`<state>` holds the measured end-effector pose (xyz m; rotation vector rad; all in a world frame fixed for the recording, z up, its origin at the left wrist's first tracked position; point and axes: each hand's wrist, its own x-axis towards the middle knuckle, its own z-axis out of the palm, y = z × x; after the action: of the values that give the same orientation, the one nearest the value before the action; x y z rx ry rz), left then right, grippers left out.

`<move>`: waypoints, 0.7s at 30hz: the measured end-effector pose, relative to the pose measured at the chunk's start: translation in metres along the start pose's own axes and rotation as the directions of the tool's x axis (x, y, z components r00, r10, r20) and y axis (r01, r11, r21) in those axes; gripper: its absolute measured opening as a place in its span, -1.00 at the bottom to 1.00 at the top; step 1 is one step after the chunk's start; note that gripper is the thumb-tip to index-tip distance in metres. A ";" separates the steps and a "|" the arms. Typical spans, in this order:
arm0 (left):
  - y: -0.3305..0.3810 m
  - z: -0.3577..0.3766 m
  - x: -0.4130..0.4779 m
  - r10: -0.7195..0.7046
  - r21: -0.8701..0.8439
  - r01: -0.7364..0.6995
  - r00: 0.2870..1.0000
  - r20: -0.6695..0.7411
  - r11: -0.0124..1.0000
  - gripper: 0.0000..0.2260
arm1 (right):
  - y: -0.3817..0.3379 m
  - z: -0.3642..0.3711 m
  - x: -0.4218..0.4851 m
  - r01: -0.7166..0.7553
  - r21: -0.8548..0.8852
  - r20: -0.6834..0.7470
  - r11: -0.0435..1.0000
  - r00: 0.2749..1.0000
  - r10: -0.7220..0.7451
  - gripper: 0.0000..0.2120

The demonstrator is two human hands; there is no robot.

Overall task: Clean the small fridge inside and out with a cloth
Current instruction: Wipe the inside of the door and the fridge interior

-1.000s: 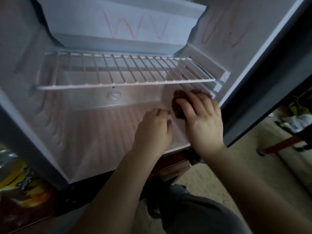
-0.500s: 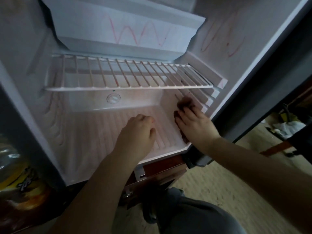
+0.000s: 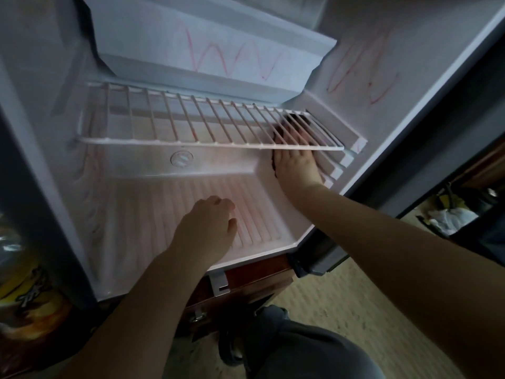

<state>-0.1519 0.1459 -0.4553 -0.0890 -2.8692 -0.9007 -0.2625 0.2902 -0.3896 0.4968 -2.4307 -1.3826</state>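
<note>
right hand [image 3: 296,166] + cloth [image 3: 293,120]: slid higher, under shelf [image 3: 175,143] | left hand [image 3: 209,228]: unmoved

Head cam – looks fwd/down into open fridge [image 3: 355,77], close range.
</note>
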 end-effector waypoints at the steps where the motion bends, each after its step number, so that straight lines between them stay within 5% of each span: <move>1: -0.001 0.001 0.000 -0.003 0.010 0.002 1.000 0.004 1.000 -0.66 | -0.002 -0.003 0.007 -0.001 0.026 0.016 1.000 1.000 0.000 -0.52; 14: -0.003 0.002 -0.007 -0.031 -0.004 0.031 0.998 0.053 0.999 -0.66 | 0.022 0.003 -0.115 0.086 0.107 0.083 0.991 0.992 -0.095 -0.43; 21: -0.001 0.003 0.000 -0.027 0.006 0.026 0.993 0.112 1.000 -0.69 | 0.006 0.000 -0.047 0.053 0.098 0.059 0.994 0.997 -0.059 -0.44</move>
<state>-0.1528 0.1466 -0.4586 -0.1044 -2.9824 -0.9228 -0.2215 0.3138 -0.3883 0.5568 -2.5613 -1.3255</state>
